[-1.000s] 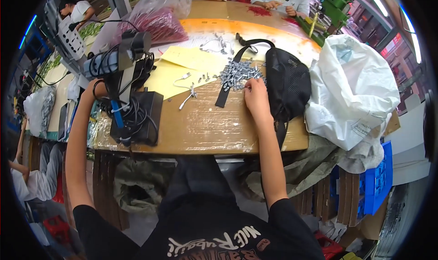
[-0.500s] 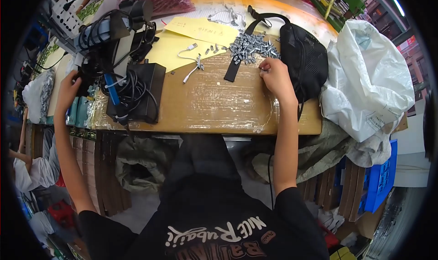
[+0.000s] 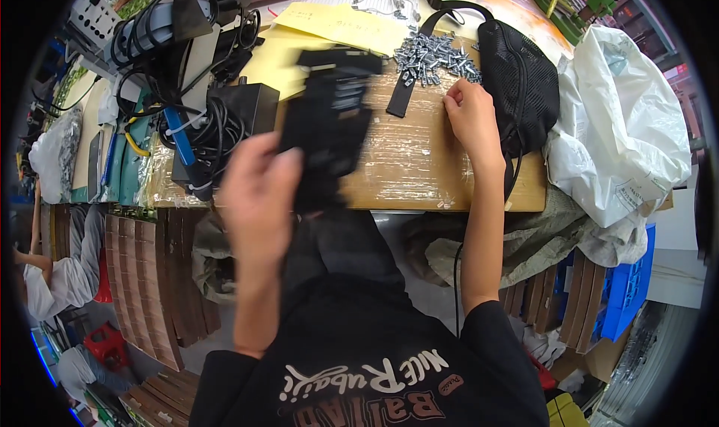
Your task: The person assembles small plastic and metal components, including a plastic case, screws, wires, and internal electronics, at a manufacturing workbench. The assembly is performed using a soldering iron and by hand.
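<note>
Nearest the body, the left hand (image 3: 258, 195) is raised off the table (image 3: 419, 180), fingers clamped round a black blocky object (image 3: 329, 120), blurred, held up over the table's near edge, probably to bring it in front of the person. Further out, the right hand (image 3: 470, 116) rests on the bare taped tabletop, fingertips at the pile of small metal parts (image 3: 434, 52), whether pinching one I cannot tell. Room is tight: tangled cables (image 3: 195, 120) left, black bag (image 3: 520, 82) right, open table only between.
</note>
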Motion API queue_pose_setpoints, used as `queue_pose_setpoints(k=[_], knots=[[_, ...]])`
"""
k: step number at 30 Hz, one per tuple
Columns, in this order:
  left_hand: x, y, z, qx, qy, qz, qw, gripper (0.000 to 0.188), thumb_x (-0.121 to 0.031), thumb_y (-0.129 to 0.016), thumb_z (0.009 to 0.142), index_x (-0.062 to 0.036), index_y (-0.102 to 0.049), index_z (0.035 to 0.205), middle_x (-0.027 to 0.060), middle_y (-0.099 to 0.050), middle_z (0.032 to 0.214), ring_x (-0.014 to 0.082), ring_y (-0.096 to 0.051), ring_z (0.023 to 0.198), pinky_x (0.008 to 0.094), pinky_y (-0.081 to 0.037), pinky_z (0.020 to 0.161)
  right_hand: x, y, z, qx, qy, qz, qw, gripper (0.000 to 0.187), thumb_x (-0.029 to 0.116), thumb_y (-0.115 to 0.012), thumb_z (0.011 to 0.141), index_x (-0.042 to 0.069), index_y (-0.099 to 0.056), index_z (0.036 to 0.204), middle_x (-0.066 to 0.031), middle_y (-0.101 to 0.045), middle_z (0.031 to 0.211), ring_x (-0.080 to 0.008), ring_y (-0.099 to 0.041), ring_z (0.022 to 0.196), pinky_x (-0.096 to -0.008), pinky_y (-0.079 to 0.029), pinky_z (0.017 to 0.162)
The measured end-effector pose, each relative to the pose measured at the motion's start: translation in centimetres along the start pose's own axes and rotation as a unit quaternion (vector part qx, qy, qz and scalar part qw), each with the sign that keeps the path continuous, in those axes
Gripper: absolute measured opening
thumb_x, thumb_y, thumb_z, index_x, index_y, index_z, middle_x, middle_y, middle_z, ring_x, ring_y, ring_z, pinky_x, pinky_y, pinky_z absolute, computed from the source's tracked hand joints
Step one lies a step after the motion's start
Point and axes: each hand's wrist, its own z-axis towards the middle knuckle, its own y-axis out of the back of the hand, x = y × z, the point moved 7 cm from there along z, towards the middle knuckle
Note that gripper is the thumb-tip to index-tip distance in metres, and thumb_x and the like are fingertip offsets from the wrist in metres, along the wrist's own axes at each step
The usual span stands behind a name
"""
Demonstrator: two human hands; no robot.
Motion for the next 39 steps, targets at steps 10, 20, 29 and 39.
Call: queue_pose_setpoints(k=[10,20,29,39], knots=[[5.7,-8.7,4.7,0.038,-0.087,0.317,0.944,0.024,-0.020,-0.061,0.076,-0.0040,-0.056,0.094,0.0060,-0.054,0.075,0.0235,-0.053,0.076,0.0349,-0.042,0.068,-0.1,0.4,-1.1,-0.090,-0.026,0.120,0.988,0.006,0.003,-0.058,0.076,-0.001,-0.057,0.080,-0.0110,-0.058,0.073,-0.0162,-0.056,0.060,-0.0263,-0.045,0.056],[6.6,-9.5,4.6,0.105,-0.088,0.315,0.939,0.015,-0.017,-0.062,0.074,-0.0069,-0.061,0.085,0.0037,-0.051,0.070,0.0207,-0.051,0.073,0.0329,-0.041,0.065,3.2,0.2,-3.0,-0.008,-0.140,0.450,0.882,0.007,0.001,-0.054,0.081,-0.002,-0.057,0.086,-0.0042,-0.059,0.084,-0.0099,-0.055,0.076,-0.0222,-0.043,0.072],[5.7,-10.0,3.8,0.140,-0.179,0.360,0.905,0.014,-0.010,-0.057,0.074,-0.0064,-0.062,0.086,0.0061,-0.051,0.082,0.0232,-0.050,0.080,0.0344,-0.040,0.071,5.6,-1.2,-3.7,-0.019,-0.074,0.392,0.917,0.008,-0.004,-0.053,0.080,-0.004,-0.057,0.086,-0.0052,-0.058,0.085,-0.0098,-0.054,0.082,-0.0208,-0.041,0.075],[5.8,-10.6,3.5,0.154,-0.190,0.388,0.889,0.018,-0.010,-0.055,0.077,-0.0071,-0.061,0.093,0.0062,-0.049,0.084,0.0229,-0.048,0.080,0.0349,-0.038,0.071,4.9,-1.3,-4.6,-0.118,-0.132,0.510,0.842,0.009,-0.009,-0.054,0.076,-0.004,-0.058,0.082,-0.0083,-0.058,0.084,-0.0137,-0.054,0.079,-0.0234,-0.042,0.071]])
